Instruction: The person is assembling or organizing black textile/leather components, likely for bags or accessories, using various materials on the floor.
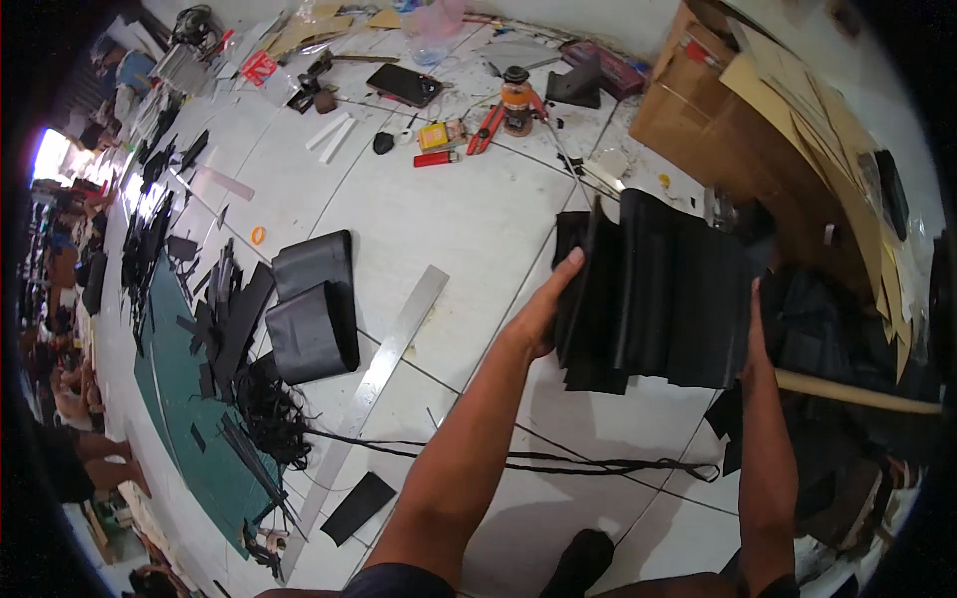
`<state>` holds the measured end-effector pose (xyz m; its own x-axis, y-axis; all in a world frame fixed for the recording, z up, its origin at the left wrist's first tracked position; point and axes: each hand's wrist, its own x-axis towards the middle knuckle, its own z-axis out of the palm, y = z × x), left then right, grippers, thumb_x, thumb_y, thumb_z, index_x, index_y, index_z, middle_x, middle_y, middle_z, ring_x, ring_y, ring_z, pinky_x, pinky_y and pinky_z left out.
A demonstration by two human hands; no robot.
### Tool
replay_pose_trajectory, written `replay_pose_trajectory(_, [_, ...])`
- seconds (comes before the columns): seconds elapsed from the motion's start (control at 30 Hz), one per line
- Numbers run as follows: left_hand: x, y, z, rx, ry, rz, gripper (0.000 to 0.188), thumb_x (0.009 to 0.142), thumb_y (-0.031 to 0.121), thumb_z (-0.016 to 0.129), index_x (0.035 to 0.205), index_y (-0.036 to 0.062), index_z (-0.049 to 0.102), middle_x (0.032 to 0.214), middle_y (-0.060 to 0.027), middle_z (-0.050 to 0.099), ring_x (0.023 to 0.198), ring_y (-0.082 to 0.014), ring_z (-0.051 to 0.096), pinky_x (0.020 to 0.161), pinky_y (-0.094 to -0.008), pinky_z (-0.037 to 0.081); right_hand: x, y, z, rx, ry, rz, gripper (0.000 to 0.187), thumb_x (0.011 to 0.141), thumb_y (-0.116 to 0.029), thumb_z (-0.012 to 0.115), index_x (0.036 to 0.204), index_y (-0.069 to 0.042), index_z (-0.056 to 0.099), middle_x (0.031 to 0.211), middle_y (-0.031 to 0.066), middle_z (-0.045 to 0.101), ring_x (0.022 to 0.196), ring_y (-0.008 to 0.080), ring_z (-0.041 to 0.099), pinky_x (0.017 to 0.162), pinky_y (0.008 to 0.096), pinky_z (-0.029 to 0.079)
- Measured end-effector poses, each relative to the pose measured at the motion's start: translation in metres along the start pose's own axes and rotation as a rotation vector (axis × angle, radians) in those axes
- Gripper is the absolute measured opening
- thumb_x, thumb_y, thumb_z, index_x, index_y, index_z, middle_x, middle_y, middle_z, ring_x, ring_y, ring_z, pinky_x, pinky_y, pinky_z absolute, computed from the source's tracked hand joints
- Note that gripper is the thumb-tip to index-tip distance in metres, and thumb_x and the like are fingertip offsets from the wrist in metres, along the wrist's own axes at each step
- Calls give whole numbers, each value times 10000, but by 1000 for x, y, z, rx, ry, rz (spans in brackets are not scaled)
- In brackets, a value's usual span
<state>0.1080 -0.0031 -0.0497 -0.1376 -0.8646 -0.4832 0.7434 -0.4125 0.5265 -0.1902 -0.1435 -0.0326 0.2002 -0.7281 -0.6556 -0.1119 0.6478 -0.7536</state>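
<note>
While held above tiled floor (419,219), stack of black sheets (663,294) clamped: left hand (546,311) gripping left edge, right hand (755,334) pressing right edge.

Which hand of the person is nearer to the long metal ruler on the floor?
Left. The left hand grips the left edge of the stack of black sheets, just right of the metal ruler. The right hand holds the stack's far side, further from it.

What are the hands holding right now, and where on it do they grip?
Both hands hold a stack of black sheets above the tiled floor. The left hand clasps its left edge, thumb on top; the right hand presses its right edge.
</note>
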Motion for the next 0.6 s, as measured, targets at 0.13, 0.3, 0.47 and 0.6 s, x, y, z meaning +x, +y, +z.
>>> replay_pose_trajectory(0.13, [-25, 2, 6, 11, 151, 48, 936, 813, 730, 531, 1436, 46, 381, 1421, -149, 453, 1264, -285, 468, 1073, -403, 371, 4, 14, -7, 46, -79, -12, 1135, 704, -889, 436, 1492, -83, 303, 1462, 218, 376, 1304, 366, 414, 1055, 481, 363])
replay_pose_trajectory(0.3, [-44, -5, -17, -72, 120, 86, 919, 830, 739, 489, 1456, 79, 353, 1427, -157, 438, 1252, -284, 486, 1045, -426, 414, -20, 12, 27, -8, -100, 9, 1140, 701, -889, 440, 1499, -91, 285, 1491, 235, 319, 1334, 388, 374, 1063, 502, 345])
replay_pose_trajectory(0.47, [-37, -18, 3, -136, 191, 118, 919, 838, 756, 440, 1451, 77, 356, 1400, -155, 463, 1236, -281, 502, 1037, -419, 424, 10, 22, -12, 46, -184, 51, 1118, 729, -864, 449, 1508, -85, 257, 1506, 233, 297, 1335, 390, 373, 1061, 489, 353])
replay_pose_trajectory(0.6, [-26, -28, -11, -247, 8, 368, 963, 828, 785, 396, 1454, 56, 335, 1382, -147, 474, 1236, -274, 497, 1039, -413, 424, 15, 23, -10, 146, -123, 27, 1102, 735, -830, 504, 1511, -91, 248, 1498, 220, 314, 1322, 379, 385, 1065, 488, 350])
